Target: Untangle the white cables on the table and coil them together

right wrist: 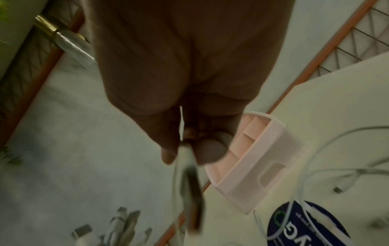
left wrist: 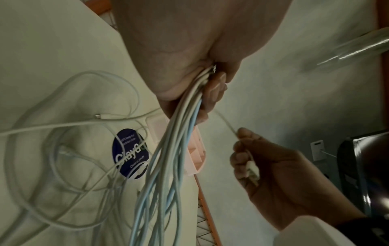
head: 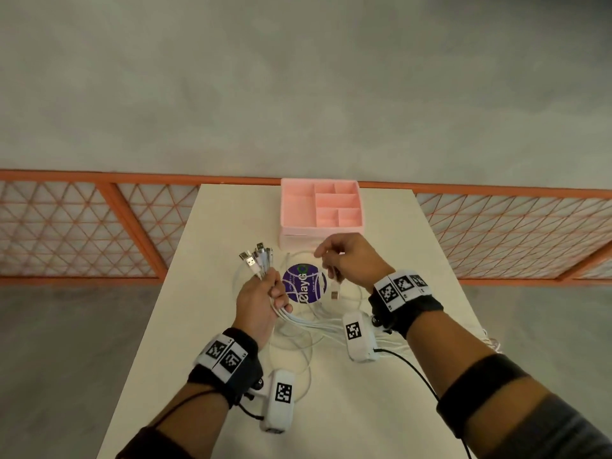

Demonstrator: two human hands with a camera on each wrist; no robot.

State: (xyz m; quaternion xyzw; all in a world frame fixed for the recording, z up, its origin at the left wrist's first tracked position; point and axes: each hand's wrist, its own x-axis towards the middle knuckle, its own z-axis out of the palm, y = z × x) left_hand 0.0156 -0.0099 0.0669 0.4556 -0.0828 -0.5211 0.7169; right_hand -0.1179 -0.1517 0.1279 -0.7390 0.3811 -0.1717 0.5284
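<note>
You're still gathering ends: your left hand (head: 261,298) is clamped round a bunch of white cables (head: 308,321), plugs up, above the table (head: 414,392). Your right hand (head: 351,260) pinches one more plug (head: 335,286); next, bring it left into the bunch.

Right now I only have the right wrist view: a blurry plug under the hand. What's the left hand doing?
Observer: The left hand grips a bundle of white cables, plugs fanned upward.
Operator: And the right hand, seen from the head?
Observer: The right hand pinches a single cable, and its USB plug hangs apart from the bundle's plugs.
Operator: Anything left on the table?
Observer: Loose loops lie on the table around the purple sticker.
</note>
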